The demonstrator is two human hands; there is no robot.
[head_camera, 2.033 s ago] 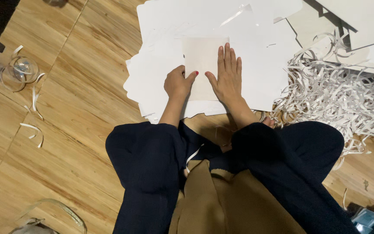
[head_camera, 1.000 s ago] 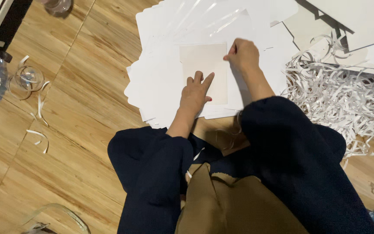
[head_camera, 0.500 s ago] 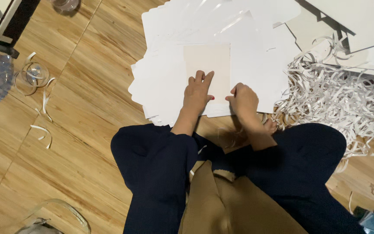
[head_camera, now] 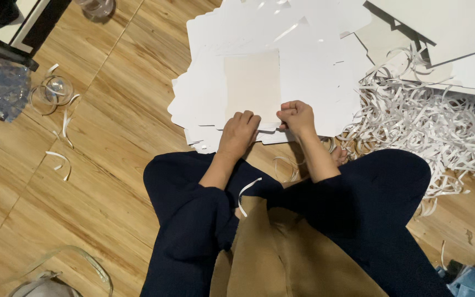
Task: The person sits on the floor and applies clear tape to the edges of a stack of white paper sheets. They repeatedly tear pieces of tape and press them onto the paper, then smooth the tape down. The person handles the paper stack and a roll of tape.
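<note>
A cream rectangular card (head_camera: 252, 85) lies on top of a spread pile of white sheets (head_camera: 204, 104) on the wooden floor. My left hand (head_camera: 239, 133) rests fingers-down on the card's near edge. My right hand (head_camera: 297, 117) is curled at the card's near right corner, fingers pinched on its edge. Both forearms come out of dark blue sleeves over my lap.
A heap of white paper strips (head_camera: 419, 121) lies to the right of the pile. White boards (head_camera: 446, 33) are at the top right. Loose strips and a tape ring (head_camera: 50, 91) lie on the floor (head_camera: 111, 137) at left, beside crumpled plastic (head_camera: 6, 91).
My right hand went from flat on the card, up to its far right corner, then back down to the near right corner. My left hand stayed at the near edge.
</note>
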